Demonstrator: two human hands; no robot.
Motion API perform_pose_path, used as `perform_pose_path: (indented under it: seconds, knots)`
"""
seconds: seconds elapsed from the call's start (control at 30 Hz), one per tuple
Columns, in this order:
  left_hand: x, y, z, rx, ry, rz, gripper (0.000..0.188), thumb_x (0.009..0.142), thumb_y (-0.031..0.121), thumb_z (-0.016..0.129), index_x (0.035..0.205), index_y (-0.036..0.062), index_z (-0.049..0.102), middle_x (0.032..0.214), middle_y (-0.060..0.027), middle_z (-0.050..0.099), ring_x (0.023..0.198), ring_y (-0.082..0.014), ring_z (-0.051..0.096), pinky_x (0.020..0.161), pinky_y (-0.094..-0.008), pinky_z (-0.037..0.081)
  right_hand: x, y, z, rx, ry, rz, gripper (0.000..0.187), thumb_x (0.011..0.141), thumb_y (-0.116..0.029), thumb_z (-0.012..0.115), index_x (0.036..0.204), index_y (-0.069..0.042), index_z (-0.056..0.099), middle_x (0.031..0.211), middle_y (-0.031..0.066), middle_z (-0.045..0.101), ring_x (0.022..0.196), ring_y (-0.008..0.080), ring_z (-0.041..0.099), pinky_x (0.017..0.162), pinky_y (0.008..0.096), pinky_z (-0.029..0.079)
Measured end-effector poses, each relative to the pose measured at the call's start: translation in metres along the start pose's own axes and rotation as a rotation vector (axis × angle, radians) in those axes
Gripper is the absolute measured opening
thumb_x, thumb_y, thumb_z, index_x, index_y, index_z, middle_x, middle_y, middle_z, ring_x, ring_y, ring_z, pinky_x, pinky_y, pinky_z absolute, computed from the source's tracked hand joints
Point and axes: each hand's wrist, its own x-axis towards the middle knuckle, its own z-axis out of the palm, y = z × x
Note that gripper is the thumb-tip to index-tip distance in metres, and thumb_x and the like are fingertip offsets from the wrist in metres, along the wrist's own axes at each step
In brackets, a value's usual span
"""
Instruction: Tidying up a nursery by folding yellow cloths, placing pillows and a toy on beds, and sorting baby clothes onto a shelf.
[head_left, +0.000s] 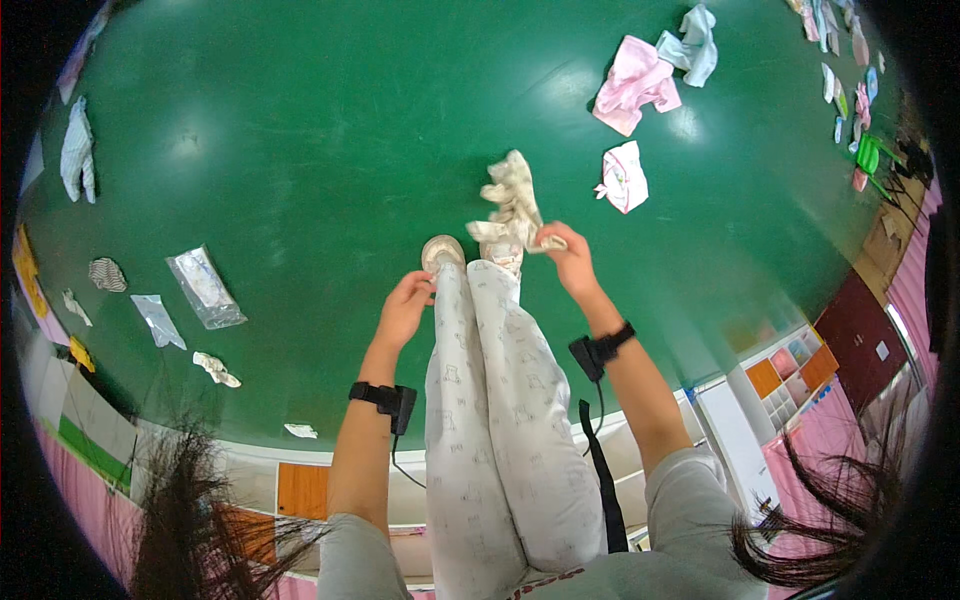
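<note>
My right hand [567, 257] pinches the lower edge of a crumpled cream cloth piece [512, 195], which has several floppy lobes. The cloth hangs in front of my right shoe [505, 258] and partly hides it; its exact kind is not clear. My left hand [406, 304] is beside my left shin, below the left shoe [442, 252], with its fingers loosely bent and apart. Nothing shows in it. To the right of the cloth lie a white piece with pink trim [623, 178], a pink garment [637, 85] and a light blue garment [690, 47].
On the green floor [330, 150] at left lie a clear plastic packet [206, 287], a clear bag [158, 321], a striped cloth [107, 274] and a pale blue garment [77, 150]. More small clothes, a green chair [872, 158] and shelves [790, 372] stand at right.
</note>
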Motion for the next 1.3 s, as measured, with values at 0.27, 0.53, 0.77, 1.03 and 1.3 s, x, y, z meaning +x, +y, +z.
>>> perform_pose_path:
  seconds: [0.27, 0.53, 0.77, 1.03, 1.3]
  knots:
    - [-0.12, 0.136, 0.047, -0.888, -0.463, -0.065, 0.075, 0.086, 0.062, 0.02, 0.136, 0.0063, 0.023, 0.133, -0.0112, 0.037, 0.115, -0.0237, 0.046, 0.096, -0.0395, 0.036, -0.177, -0.278, -0.022, 0.035, -0.688, -0.441, 0.005, 0.069, -0.011, 0.059, 0.073, -0.011, 0.06, 0.071, 0.0027, 0.055, 0.073, 0.0258, 0.051, 0.07, 0.0358, 0.039]
    - [-0.313, 0.267, 0.075, -0.794, -0.565, 0.184, 0.042, 0.083, 0.012, 0.051, 0.122, 0.0007, 0.042, 0.118, -0.0106, 0.052, 0.106, -0.0222, 0.053, 0.089, -0.0347, 0.044, -0.353, -0.357, -0.035, -0.589, -0.771, -0.275, 0.045, 0.071, -0.017, 0.061, 0.115, -0.01, 0.051, 0.087, 0.0102, 0.058, 0.081, 0.0304, 0.055, 0.073, 0.0417, 0.041]
    - [-0.487, 0.318, 0.118, -0.329, -0.911, 0.436, 0.049, 0.086, 0.023, 0.05, 0.127, 0.0007, 0.034, 0.123, -0.0111, 0.047, 0.111, -0.0229, 0.049, 0.092, -0.0365, 0.041, -0.461, -0.474, -0.031, 0.049, 0.502, -0.565, 0.06, 0.07, -0.023, 0.067, 0.122, -0.007, 0.042, 0.116, 0.0153, 0.05, 0.104, 0.0297, 0.052, 0.087, 0.0374, 0.04]
    - [-0.591, 0.304, 0.195, 0.121, -0.89, 0.676, 0.041, 0.075, -0.002, 0.054, 0.115, 0.0009, 0.044, 0.094, -0.0079, 0.059, 0.085, -0.0165, 0.058, 0.075, -0.0286, 0.048, -0.595, -0.438, -0.019, 0.268, 0.879, -0.441, 0.015, 0.076, -0.005, 0.056, 0.089, 0.001, 0.058, 0.077, 0.0027, 0.057, 0.068, 0.0087, 0.049, 0.062, 0.0224, 0.041]
    - [-0.688, 0.2, 0.327, 0.986, -1.472, 0.762, 0.058, 0.07, 0.004, 0.065, 0.122, 0.0051, 0.039, 0.099, -0.0055, 0.052, 0.085, -0.0123, 0.053, 0.078, -0.0262, 0.043, -0.762, -0.344, 0.005, 0.618, 1.115, -0.428, 0.016, 0.083, -0.014, 0.057, 0.092, 0.0, 0.057, 0.076, -0.0001, 0.055, 0.072, 0.0052, 0.051, 0.062, 0.0219, 0.042]
